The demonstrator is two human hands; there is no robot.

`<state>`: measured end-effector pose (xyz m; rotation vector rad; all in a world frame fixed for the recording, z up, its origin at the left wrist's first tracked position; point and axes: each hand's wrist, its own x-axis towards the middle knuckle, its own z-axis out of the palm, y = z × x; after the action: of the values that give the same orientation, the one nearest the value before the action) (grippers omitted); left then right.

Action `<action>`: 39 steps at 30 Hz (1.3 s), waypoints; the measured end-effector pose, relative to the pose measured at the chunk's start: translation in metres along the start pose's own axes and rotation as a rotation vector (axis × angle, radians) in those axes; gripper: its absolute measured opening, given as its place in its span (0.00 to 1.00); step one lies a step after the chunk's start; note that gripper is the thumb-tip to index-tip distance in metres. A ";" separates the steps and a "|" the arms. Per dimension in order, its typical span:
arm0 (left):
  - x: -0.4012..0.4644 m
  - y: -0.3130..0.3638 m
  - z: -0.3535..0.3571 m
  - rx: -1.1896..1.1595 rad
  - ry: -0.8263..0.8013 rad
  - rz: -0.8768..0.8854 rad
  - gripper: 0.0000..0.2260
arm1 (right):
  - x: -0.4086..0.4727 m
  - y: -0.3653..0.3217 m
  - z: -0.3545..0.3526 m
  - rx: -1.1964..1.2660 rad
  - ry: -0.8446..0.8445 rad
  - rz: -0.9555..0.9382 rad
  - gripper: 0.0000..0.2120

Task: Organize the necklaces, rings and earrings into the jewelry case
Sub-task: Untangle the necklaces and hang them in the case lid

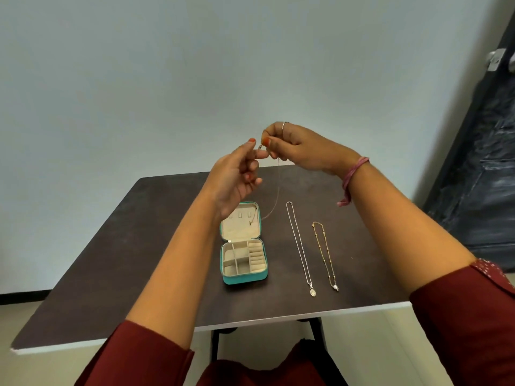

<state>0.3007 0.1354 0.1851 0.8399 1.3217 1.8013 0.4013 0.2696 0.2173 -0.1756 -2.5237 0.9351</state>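
Both hands, left [239, 174] and right [292, 146], pinch our thin chain's [278, 188] clasp at twelve o'clock; fumbling could knot it over the case [243, 263].

Clasp [260, 146] too small, blurred

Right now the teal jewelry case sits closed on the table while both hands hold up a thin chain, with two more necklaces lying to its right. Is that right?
Not quite: the head view shows the teal jewelry case lying open, lid flat, compartments showing. The rest holds: the left hand and right hand hold up the thin chain, and the silver necklace and gold necklace lie to its right.
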 end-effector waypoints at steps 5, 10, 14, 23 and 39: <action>-0.003 0.011 -0.002 -0.074 -0.027 0.118 0.07 | 0.003 -0.003 0.013 0.189 0.052 -0.040 0.06; -0.006 0.024 -0.011 -0.306 -0.013 0.201 0.07 | -0.006 -0.012 0.032 0.363 0.133 -0.066 0.07; -0.011 0.041 -0.023 -0.344 0.041 0.253 0.07 | -0.018 -0.006 0.051 0.313 0.136 -0.046 0.09; -0.013 0.041 -0.032 -0.065 0.093 0.320 0.07 | -0.032 -0.016 0.076 0.031 0.049 -0.048 0.10; -0.028 0.018 -0.041 0.254 -0.068 0.315 0.08 | -0.028 -0.061 0.033 0.282 0.018 0.019 0.10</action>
<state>0.2774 0.0880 0.1901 1.2977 1.4575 1.8413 0.4142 0.1965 0.2245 -0.1197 -2.3450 1.2763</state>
